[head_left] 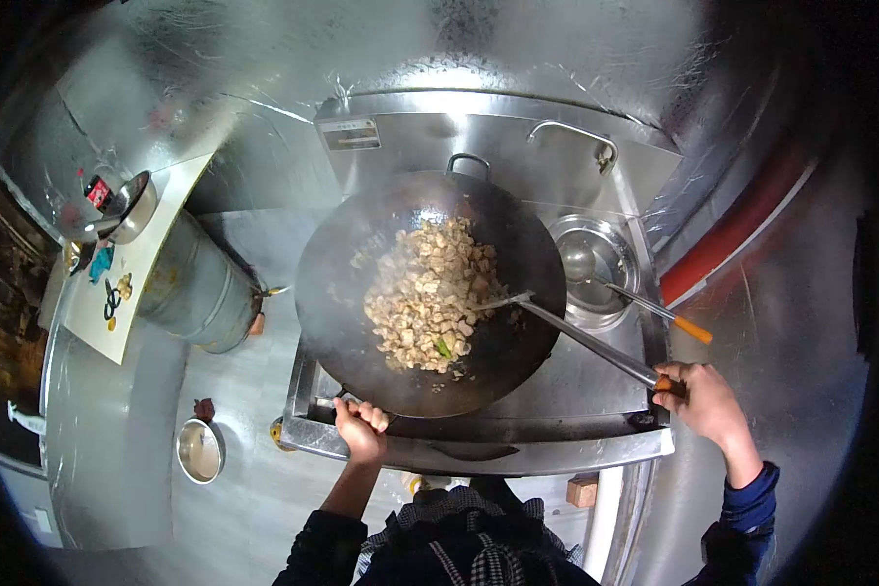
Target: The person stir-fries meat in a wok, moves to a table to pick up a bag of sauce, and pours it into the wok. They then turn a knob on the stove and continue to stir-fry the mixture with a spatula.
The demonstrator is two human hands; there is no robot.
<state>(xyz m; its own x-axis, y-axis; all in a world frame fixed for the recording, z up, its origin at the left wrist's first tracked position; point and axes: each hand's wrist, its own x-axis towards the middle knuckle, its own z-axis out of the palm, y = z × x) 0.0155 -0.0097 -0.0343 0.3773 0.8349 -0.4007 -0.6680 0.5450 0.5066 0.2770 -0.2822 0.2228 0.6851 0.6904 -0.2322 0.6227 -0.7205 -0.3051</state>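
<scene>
A large black wok (342,293) sits on a steel stove (479,451), filled with diced pale meat pieces (430,293) giving off steam. My left hand (359,428) grips the wok's near handle at its front rim. My right hand (703,396) holds the orange end of a long steel spatula (581,340), whose blade lies in the food at the wok's right side.
A steel basin with a second orange-handled ladle (654,308) stands to the right of the wok. A big metal bucket (200,288) stands left of the stove, a small bowl (200,449) on the floor below it. A counter with a pot (132,210) runs along the left.
</scene>
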